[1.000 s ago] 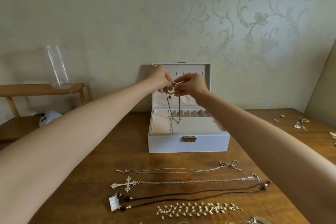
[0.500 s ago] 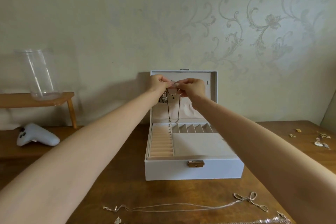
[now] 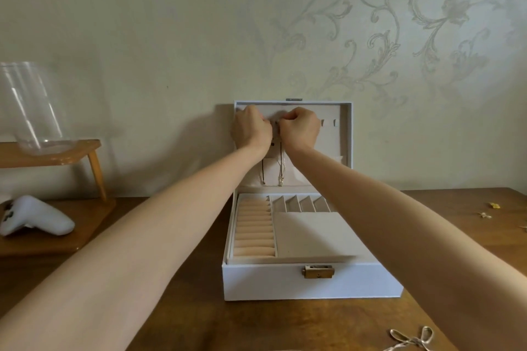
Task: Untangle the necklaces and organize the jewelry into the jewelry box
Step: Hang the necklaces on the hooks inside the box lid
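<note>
Two hands, left hand [image 3: 251,129] and right hand [image 3: 302,128], pinching the thin gold chain necklace [image 3: 281,172], have risen to the white jewelry box's [image 3: 310,285] lid hooks, centre frame; hanging looks close.

Jewelry box [image 3: 310,285] centre of table [image 3: 256,328], lid [image 3: 346,134] upright against wall behind. In tray: ring rolls [image 3: 253,231] left, small slots [image 3: 299,204] back right. Left hand [image 3: 251,129] and right hand [image 3: 302,129] side by side at top of lid, pinching necklace [image 3: 281,168] that hangs down inside lid. Vase [image 3: 31,108] on stand [image 3: 57,151] far left, controller [image 3: 34,218] below it. Small pieces [image 3: 494,205] on table at right edge. Bow chain [image 3: 413,338] front right.
</note>
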The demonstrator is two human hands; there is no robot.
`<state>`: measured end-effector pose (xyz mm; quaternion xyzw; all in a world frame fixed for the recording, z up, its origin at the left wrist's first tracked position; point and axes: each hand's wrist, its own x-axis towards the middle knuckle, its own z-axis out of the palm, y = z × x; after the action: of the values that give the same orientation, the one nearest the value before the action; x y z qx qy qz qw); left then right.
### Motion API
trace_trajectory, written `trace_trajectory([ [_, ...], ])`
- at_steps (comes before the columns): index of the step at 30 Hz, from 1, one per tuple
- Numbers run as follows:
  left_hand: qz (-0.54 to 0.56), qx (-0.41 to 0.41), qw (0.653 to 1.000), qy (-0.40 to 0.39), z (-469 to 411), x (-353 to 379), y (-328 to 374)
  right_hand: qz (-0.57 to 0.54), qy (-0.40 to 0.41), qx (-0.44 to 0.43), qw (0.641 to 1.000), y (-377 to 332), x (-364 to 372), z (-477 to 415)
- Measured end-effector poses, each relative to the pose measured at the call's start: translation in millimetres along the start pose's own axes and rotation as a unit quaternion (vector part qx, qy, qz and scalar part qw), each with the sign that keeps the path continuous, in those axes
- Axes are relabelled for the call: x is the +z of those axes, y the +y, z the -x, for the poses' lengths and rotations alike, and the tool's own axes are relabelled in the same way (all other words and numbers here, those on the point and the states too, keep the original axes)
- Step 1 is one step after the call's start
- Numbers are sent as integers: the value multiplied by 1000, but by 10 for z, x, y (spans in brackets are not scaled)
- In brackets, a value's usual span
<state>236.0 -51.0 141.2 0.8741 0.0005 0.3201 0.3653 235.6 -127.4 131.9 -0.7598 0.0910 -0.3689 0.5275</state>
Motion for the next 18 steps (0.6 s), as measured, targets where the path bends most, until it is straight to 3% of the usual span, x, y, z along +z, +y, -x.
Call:
trace_trajectory([
  [10,-2,72,997,-8,246,-49,-180,-88,-77,70,991,116,-135,175],
  [18,38,0,997,-68,428,-82,-367,-157,-115,128,973,259,-258,465],
])
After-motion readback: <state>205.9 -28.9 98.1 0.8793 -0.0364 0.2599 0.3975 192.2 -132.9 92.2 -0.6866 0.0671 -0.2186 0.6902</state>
